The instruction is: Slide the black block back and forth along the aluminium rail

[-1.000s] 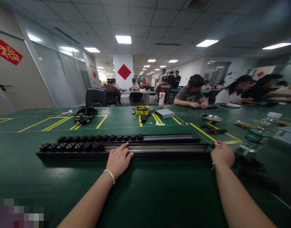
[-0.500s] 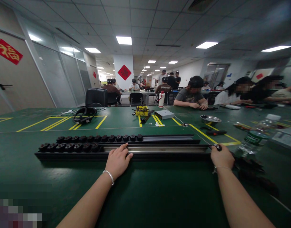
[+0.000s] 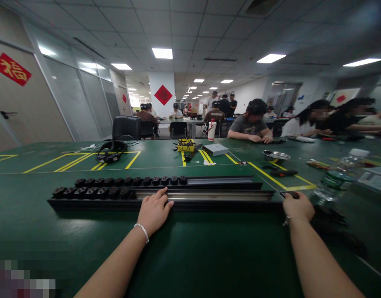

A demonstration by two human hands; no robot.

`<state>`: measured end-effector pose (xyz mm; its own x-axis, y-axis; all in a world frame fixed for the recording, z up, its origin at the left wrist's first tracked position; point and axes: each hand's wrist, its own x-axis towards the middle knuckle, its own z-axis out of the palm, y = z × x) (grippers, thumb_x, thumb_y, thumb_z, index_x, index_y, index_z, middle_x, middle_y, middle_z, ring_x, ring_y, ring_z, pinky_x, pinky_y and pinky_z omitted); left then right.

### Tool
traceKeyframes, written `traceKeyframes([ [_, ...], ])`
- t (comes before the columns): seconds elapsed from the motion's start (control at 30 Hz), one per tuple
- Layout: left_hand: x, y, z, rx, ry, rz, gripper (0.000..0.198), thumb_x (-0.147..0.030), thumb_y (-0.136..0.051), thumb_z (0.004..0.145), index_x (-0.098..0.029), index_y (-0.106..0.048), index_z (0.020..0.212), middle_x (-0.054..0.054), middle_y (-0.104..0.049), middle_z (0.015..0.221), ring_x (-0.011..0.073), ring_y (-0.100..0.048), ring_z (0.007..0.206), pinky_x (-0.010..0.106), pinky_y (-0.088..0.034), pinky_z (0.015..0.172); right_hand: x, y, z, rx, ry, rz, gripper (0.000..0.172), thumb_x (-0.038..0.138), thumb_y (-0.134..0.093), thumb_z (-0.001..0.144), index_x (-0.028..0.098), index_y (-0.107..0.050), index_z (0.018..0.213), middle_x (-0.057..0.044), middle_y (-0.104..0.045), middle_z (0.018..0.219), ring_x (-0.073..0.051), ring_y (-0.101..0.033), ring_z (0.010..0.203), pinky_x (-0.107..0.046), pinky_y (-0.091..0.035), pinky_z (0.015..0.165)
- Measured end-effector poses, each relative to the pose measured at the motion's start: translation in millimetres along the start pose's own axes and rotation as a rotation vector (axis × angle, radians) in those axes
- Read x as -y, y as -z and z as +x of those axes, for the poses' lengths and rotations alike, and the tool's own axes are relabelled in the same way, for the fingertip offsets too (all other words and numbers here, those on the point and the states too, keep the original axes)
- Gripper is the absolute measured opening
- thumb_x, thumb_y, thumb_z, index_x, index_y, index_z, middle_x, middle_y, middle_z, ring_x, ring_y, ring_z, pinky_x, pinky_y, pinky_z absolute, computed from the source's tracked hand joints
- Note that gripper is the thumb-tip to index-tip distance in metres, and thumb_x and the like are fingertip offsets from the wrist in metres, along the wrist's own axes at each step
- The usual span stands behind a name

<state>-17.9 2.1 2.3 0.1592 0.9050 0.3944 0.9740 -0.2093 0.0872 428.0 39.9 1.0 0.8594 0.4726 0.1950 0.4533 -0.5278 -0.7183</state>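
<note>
A long black power track [image 3: 221, 203] lies crosswise before me, with several black socket modules [image 3: 92, 192] lined up in its left part and a bare metallic channel to their right. My left hand [image 3: 155, 208] rests on the middle of this near track, fingers stretched over its edge. Just past the track's right end, my right hand [image 3: 298, 207] is closed on a small dark piece [image 3: 292, 194], mostly covered by the fingers. Behind the near track is a second black track [image 3: 221, 181] that also carries a row of modules on its left.
Right of my right hand stands a clear water bottle [image 3: 338, 178], near dark items that are blurred. Farther back are a metal bowl [image 3: 276, 156], a grey box [image 3: 215, 149], a yellow holder [image 3: 186, 145] and a black headset [image 3: 111, 152]. Other people sit across the table.
My right hand has moved a little right, away from the track's right end, with the dark piece still in it. My left hand has stayed in place on the track.
</note>
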Motion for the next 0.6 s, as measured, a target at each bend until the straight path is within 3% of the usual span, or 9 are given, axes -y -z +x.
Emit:
traceKeyframes([
  [0.3, -1, -0.2, -1, -0.006, 0.001, 0.013, 0.034, -0.043, -0.031, 0.085, -0.024, -0.058, 0.078, -0.003, -0.043, 0.133, 0.0192, -0.053, 0.1, 0.039, -0.035, 0.085, -10, -7, 7, 0.013, 0.013, 0.041, 0.045, 0.04, -0.05, 0.068, 0.016, -0.061, 0.104, -0.016, -0.061, 0.099, -0.028, -0.055, 0.082, -0.037, -0.04, 0.07],
  [0.43, -2, 0.7, 0, -0.004, 0.019, 0.004, 0.034, -0.043, -0.032, 0.084, -0.024, -0.06, 0.078, -0.002, -0.043, 0.133, 0.0193, -0.053, 0.1, 0.039, -0.034, 0.086, -19, -12, 15, -0.001, 0.056, 0.049, 0.045, 0.034, -0.051, 0.065, 0.015, -0.062, 0.103, -0.015, -0.063, 0.095, -0.022, -0.055, 0.07, -0.033, -0.039, 0.063],
  [0.6, -1, -0.2, -1, -0.009, 0.009, 0.004, 0.033, -0.044, -0.032, 0.084, -0.025, -0.06, 0.08, -0.002, -0.043, 0.133, 0.0196, -0.053, 0.101, 0.04, -0.035, 0.086, -29, -19, 26, -0.035, 0.199, 0.019, 0.038, 0.025, -0.044, 0.064, 0.012, -0.066, 0.092, -0.012, -0.064, 0.074, -0.016, -0.049, 0.05, -0.03, -0.037, 0.051],
])
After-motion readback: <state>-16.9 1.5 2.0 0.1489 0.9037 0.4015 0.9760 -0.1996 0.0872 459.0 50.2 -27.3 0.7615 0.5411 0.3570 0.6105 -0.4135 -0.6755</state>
